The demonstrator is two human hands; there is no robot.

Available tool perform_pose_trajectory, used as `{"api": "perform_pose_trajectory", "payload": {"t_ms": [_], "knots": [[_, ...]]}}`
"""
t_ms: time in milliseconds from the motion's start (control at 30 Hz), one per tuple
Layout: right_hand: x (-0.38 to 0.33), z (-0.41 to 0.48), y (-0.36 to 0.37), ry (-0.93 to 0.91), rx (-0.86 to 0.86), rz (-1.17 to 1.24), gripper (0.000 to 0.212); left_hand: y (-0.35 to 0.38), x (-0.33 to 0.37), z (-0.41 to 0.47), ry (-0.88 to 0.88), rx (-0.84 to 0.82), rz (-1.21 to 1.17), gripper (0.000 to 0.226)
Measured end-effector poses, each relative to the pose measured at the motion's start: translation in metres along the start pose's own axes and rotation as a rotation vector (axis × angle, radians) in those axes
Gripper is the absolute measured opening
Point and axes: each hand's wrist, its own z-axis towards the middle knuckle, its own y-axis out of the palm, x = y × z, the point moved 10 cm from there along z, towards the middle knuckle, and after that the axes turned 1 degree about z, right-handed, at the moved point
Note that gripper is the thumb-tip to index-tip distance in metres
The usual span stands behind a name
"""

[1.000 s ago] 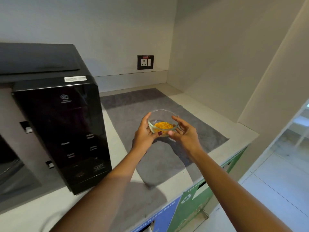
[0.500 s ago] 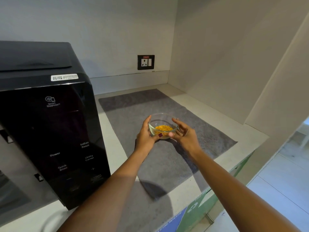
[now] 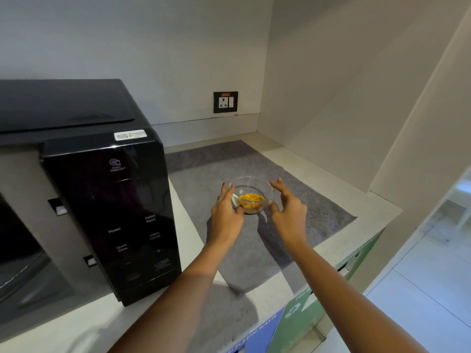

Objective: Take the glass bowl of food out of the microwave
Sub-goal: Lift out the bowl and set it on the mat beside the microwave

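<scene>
The glass bowl point(image 3: 251, 194) with yellow food in it rests on the grey mat point(image 3: 305, 215) to the right of the black microwave point(image 3: 109, 212). My left hand point(image 3: 225, 215) is at the bowl's left side, fingers straightened along the rim and thumb against its front wall. My right hand point(image 3: 288, 212) is just right of the bowl with spread fingers and a small gap to the glass. Neither hand grips the bowl. The microwave's opening shows at the far left, its latch slots exposed.
The pale counter point(image 3: 369, 200) ends in a front edge close to me, with green and blue recycling bins point(image 3: 300, 317) below. A wall socket point(image 3: 225, 101) is behind the mat. A side wall closes the counter on the right.
The bowl was carried in both hands and lowered; now it sits on the mat. Both hands have loosened and their fingers have spread away from the glass.
</scene>
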Motion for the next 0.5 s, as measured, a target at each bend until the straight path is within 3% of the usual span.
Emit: {"api": "perform_pose_trajectory", "payload": {"t_ms": [233,367,500], "knots": [[-0.087,-0.052,-0.042,-0.279,0.244,-0.014,0.033,-0.06,0.071,-0.068,0.214,0.192,0.017,0.035],[-0.134,-0.09,-0.055,-0.407,0.236,0.021,0.029,-0.099,0.103,-0.11,0.315,0.243,0.019,0.029],[-0.179,-0.137,-0.056,-0.511,0.188,0.069,0.032,-0.145,0.117,-0.156,0.287,0.322,0.052,0.028]]}}
